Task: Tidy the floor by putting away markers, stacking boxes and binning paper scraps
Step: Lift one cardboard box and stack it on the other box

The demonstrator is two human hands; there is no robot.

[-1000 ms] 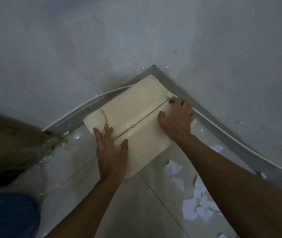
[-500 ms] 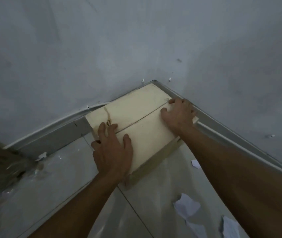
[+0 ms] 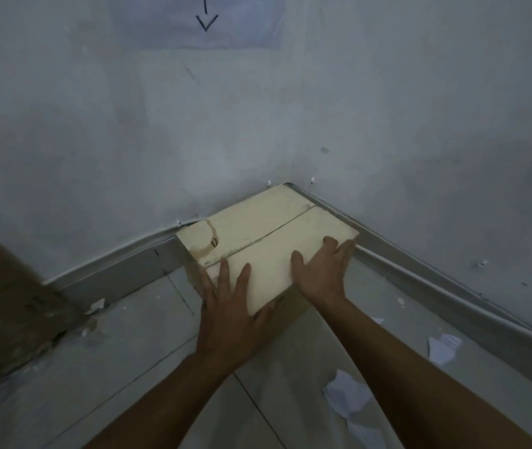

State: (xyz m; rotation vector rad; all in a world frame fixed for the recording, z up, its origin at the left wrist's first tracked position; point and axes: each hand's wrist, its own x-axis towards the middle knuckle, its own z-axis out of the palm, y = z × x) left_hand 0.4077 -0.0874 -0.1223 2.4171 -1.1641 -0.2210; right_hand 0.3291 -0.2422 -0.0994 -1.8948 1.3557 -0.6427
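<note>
Box [image 3: 274,234], pale cardboard with a centre flap seam, sits on the glossy tiled floor [image 3: 135,345] in the wall corner. Left hand [image 3: 229,319] clasps its near corner; right hand [image 3: 326,270] lies flat, fingers spread, on top. Crumpled white scraps [image 3: 349,396] lie nearby.

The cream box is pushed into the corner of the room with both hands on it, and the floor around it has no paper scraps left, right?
Not quite. The head view shows paper scraps on the floor; the rest holds: cream box in the corner, left hand and right hand on it.
</note>
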